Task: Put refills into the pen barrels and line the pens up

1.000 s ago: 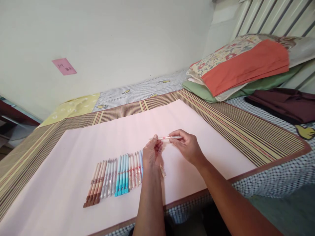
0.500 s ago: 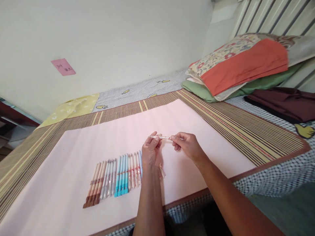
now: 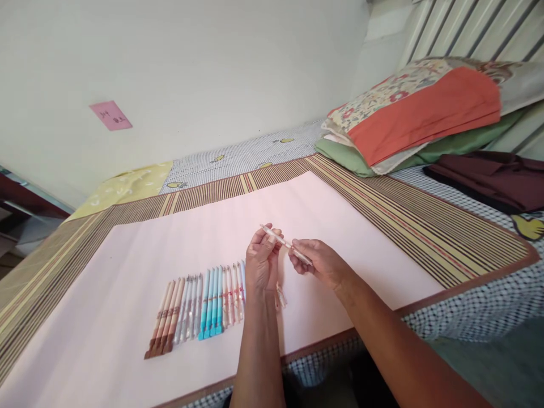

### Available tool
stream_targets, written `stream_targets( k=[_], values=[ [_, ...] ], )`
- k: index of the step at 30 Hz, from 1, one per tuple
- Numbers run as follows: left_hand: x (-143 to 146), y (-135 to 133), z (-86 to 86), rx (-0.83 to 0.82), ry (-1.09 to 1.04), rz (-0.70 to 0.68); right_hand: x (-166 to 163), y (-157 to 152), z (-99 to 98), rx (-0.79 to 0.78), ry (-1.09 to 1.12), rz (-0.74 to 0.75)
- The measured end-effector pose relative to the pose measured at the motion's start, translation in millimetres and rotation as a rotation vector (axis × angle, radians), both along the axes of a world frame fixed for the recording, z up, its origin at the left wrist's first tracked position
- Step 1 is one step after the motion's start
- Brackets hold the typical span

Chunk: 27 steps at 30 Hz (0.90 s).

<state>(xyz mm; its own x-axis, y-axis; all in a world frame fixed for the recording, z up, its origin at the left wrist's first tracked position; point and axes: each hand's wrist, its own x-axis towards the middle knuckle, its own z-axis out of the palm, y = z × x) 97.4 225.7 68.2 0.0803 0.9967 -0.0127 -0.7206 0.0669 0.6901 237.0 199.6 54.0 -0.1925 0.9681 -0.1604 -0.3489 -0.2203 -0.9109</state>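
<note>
A slim white-and-pink pen (image 3: 278, 237) slants between my hands above the pink sheet (image 3: 204, 232). My left hand (image 3: 261, 260) pinches its upper part with thumb and fingers. The fingers of my right hand (image 3: 317, 259) close on its lower part. Left of my left forearm lies a row of pens: brown-and-cream pens (image 3: 164, 320), clear-and-white pens (image 3: 187, 309), blue pens (image 3: 211, 303) and white pens with red marks (image 3: 232, 294). My left arm hides the row's right end. A few pale pen parts (image 3: 281, 297) show just right of that wrist.
Under the sheet is a striped mat (image 3: 408, 221) over a checked cloth (image 3: 459, 306). Folded fabrics, the top one orange and floral (image 3: 429, 124), are piled at the back right beside maroon cloth (image 3: 493, 178). A pink note (image 3: 111, 115) is on the wall (image 3: 212, 68).
The pen has tilted from nearly level to slanting down to the right, and more of its length shows. My right hand has lowered slightly. The row of pens stays put.
</note>
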Motion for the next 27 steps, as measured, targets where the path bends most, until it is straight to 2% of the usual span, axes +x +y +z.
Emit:
stream_targets(
  k=[5,8,14,22,25,27],
  values=[
    [0,6,-7.4,-0.130,0.004,0.111,1,0,1.8,0.167,-0.216,-0.062],
    [1,8,-9.0,-0.199,-0.008,0.168,0,-1,0.2,0.241,-0.271,-0.099],
    [1,6,-7.8,-0.191,0.019,0.184,-5,-4,-3.5,0.342,-0.468,-0.167],
    [-8,3,-1.4,-0.005,0.069,0.020,4,-4,1.0,0.217,-0.242,-0.007],
    [-9,4,-1.6,-0.022,0.051,0.023,6,-5,4.5,0.147,-0.136,0.037],
    [-10,6,-3.3,-0.098,0.003,0.062,8,-5,6.4,0.126,-0.079,0.049]
  ],
)
